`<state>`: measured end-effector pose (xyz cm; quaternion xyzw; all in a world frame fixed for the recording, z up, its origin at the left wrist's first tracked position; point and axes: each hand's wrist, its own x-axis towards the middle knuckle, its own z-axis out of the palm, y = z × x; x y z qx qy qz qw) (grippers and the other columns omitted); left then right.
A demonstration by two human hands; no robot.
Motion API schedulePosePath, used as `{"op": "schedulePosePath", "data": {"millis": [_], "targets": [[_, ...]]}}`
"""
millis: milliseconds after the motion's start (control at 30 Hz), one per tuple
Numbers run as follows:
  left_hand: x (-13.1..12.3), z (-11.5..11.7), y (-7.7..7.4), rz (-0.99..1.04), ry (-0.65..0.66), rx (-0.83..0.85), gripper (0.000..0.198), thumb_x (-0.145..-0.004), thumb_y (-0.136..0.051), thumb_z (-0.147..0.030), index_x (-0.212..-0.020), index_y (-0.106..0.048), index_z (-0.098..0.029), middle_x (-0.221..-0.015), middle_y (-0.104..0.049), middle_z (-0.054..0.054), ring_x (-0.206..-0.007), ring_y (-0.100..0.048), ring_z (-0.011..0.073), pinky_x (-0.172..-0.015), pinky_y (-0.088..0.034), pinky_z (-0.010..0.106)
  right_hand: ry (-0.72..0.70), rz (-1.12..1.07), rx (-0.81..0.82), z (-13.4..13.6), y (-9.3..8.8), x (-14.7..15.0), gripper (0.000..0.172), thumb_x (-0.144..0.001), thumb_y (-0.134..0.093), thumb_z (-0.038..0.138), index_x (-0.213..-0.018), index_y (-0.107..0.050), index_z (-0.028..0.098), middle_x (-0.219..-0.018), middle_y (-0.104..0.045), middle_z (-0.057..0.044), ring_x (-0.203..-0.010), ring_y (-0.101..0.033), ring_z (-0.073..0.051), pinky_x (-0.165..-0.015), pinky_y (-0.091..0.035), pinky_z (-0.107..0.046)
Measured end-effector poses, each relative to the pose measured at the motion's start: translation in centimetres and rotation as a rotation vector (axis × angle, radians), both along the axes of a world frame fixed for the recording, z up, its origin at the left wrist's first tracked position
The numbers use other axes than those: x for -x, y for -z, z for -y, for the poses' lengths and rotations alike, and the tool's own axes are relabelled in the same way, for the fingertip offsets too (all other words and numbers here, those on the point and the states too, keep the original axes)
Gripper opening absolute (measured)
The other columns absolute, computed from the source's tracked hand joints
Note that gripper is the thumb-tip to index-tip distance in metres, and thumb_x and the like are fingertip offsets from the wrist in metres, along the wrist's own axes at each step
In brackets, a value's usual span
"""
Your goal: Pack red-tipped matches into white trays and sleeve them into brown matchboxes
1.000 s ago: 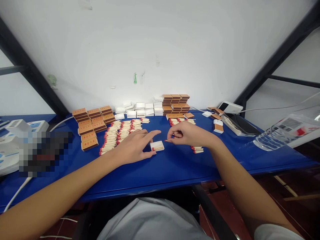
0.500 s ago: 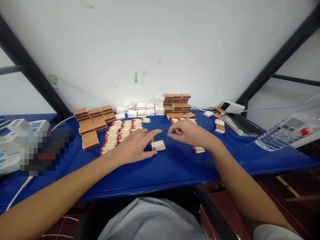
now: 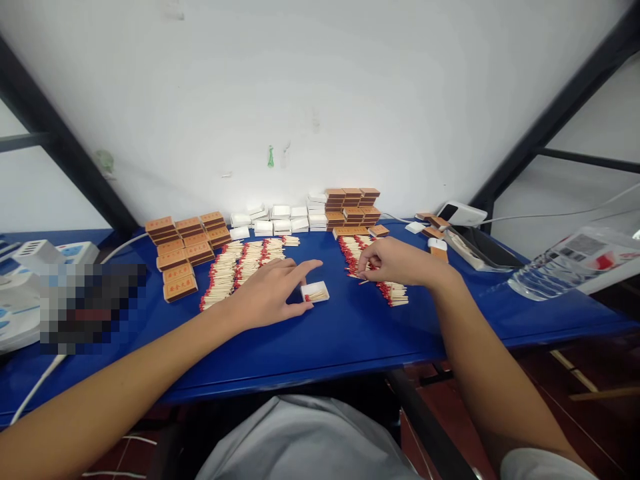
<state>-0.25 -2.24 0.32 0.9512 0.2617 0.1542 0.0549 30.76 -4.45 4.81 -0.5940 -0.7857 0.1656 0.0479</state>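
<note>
While the left hand [image 3: 270, 290] lies spread on the blue table [image 3: 350, 340], its thumb tip touches the near-left corner of the little white tray [image 3: 315, 292]. The forefinger stretches out just past the tray's far side. That's a loose, released hand, nothing clenched! The tray sits flat near the middle of the table, a few red-tipped sticks lying inside it.

Over at the tray's two o'clock, the right hand [image 3: 395, 261] is down on the right row of matches [image 3: 395, 292]. Its fingertips are bunched right among the sticks. Whether a match is actually pinched between them, I can't tell from here.

At ten o'clock from the tray, just past the left knuckles, run the left rows of matches [image 3: 225, 270], red heads lined up. Farther out at ten o'clock stand the brown matchboxes [image 3: 183, 250], stacked and spread. At twelve o'clock, against the wall, sit the empty white trays [image 3: 280, 219]. A taller brown stack [image 3: 353, 203] rises beside them at one o'clock.

Beyond the right hand, at two o'clock, a power strip [image 3: 465, 250] lies along the table. A water bottle [image 3: 550, 273] lies on its side out at three o'clock, well apart from both hands.
</note>
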Motion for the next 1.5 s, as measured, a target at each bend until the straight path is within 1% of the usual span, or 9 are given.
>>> {"op": "schedulePosePath", "data": {"millis": [133,300,467,567,700,867,1000,1200,1500], "targets": [[0.0,0.0,0.0,-0.017,-0.013,-0.004,0.07,-0.097,-0.07,-0.042,-0.158,-0.04,-0.026,-0.112,-0.07,0.008,-0.106,-0.065,0.0291,-0.094,-0.052,0.042,0.027,0.011,0.068,0.1,-0.1,-0.8,0.016,-0.076,-0.071,0.027,-0.086,-0.081,0.02,-0.071,-0.065,-0.002,-0.063,-0.054,-0.016,-0.058,-0.037,-0.029],[0.0,-0.1,0.1,-0.017,-0.007,-0.012,0.07,-0.097,-0.07,-0.043,-0.158,-0.04,-0.026,-0.11,-0.07,0.008,-0.106,-0.065,0.0293,-0.093,-0.052,0.042,0.03,0.014,0.096,-0.1,0.0,-1.4,0.014,-0.075,-0.073,0.026,-0.085,-0.08,0.02,-0.077,-0.069,-0.003,-0.067,-0.057,-0.016,-0.059,-0.038,-0.029],[0.1,-0.2,0.3,0.002,0.003,-0.014,0.071,-0.096,-0.072,-0.041,-0.158,-0.04,-0.025,-0.111,-0.07,0.008,-0.106,-0.065,0.0293,-0.094,-0.052,0.043,0.04,0.023,0.135,0.0,0.1,-1.0,0.011,-0.075,-0.07,0.023,-0.081,-0.079,0.02,-0.07,-0.064,-0.001,-0.061,-0.052,-0.015,-0.055,-0.035,-0.029],[0.0,-0.2,0.2,0.0,0.001,-0.008,0.071,-0.096,-0.071,-0.041,-0.158,-0.041,-0.025,-0.11,-0.07,0.008,-0.105,-0.066,0.0293,-0.094,-0.053,0.043,0.035,0.002,0.142,0.2,-0.1,-0.8,0.012,-0.074,-0.068,0.022,-0.081,-0.078,0.02,-0.068,-0.062,0.0,-0.059,-0.051,-0.015,-0.055,-0.036,-0.029],[0.0,-0.1,0.1,-0.01,-0.004,-0.01,0.07,-0.096,-0.071,-0.042,-0.157,-0.041,-0.025,-0.11,-0.07,0.009,-0.105,-0.066,0.0297,-0.094,-0.053,0.044,0.003,-0.063,0.132,0.2,-0.2,-0.6,0.014,-0.075,-0.068,0.025,-0.081,-0.079,0.02,-0.066,-0.06,0.0,-0.061,-0.054,-0.016,-0.057,-0.039,-0.029],[-0.1,-0.1,0.2,-0.004,0.0,-0.009,0.07,-0.097,-0.07,-0.043,-0.157,-0.041,-0.025,-0.11,-0.071,0.009,-0.106,-0.066,0.0304,-0.093,-0.054,0.044,-0.014,-0.06,0.138,0.2,-0.1,-0.2,0.016,-0.077,-0.069,0.031,-0.083,-0.079,0.02,-0.064,-0.057,0.001,-0.062,-0.054,-0.017,-0.058,-0.04,-0.029],[0.0,-0.1,0.2,-0.017,-0.001,-0.02,0.07,-0.097,-0.07,-0.043,-0.158,-0.041,-0.024,-0.11,-0.07,0.009,-0.106,-0.065,0.0309,-0.093,-0.054,0.045,-0.015,-0.027,0.152,0.3,-0.2,0.2,0.016,-0.078,-0.069,0.032,-0.083,-0.078,0.019,-0.068,-0.06,-0.001,-0.064,-0.056,-0.017,-0.058,-0.04,-0.029],[-0.1,0.0,0.1,-0.023,-0.003,-0.022,0.069,-0.097,-0.07,-0.043,-0.157,-0.041,-0.024,-0.109,-0.07,0.009,-0.105,-0.066,0.0298,-0.093,-0.053,0.044,-0.056,-0.02,0.113,0.3,-0.1,0.6,0.015,-0.08,-0.07,0.033,-0.081,-0.077,0.02,-0.071,-0.062,-0.001,-0.062,-0.051,-0.015,-0.058,-0.036,-0.03],[-0.1,-0.1,0.2,-0.017,0.003,-0.03,0.068,-0.098,-0.068,-0.045,-0.157,-0.04,-0.026,-0.109,-0.07,0.008,-0.104,-0.066,0.0289,-0.091,-0.052,0.042,-0.043,0.011,0.09,0.1,0.4,0.3,0.025,-0.082,-0.072,0.044,-0.083,-0.074,0.02,-0.075,-0.064,-0.003,-0.064,-0.052,-0.016,-0.058,-0.036,-0.03]]}}
